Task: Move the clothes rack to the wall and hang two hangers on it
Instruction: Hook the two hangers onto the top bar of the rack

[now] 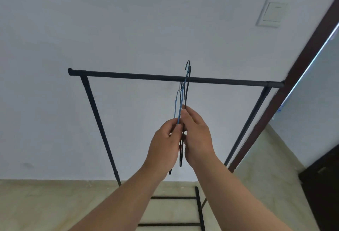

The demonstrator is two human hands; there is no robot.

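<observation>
While both your hands pinch the hangers [183, 102] edge-on, left hand [163, 139], right hand [197, 137], hooks point up, just short of the rack's [137, 76] crosswise bar.

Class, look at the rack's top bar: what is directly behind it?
Behind the top bar is plain white wall, with a light switch higher right. The hangers, held by both hands, cross the bar, hiding a sliver of it.

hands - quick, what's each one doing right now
Left hand: closed on the light blue hanger.
Right hand: closed on the dark hanger, by the rack bar.
</observation>
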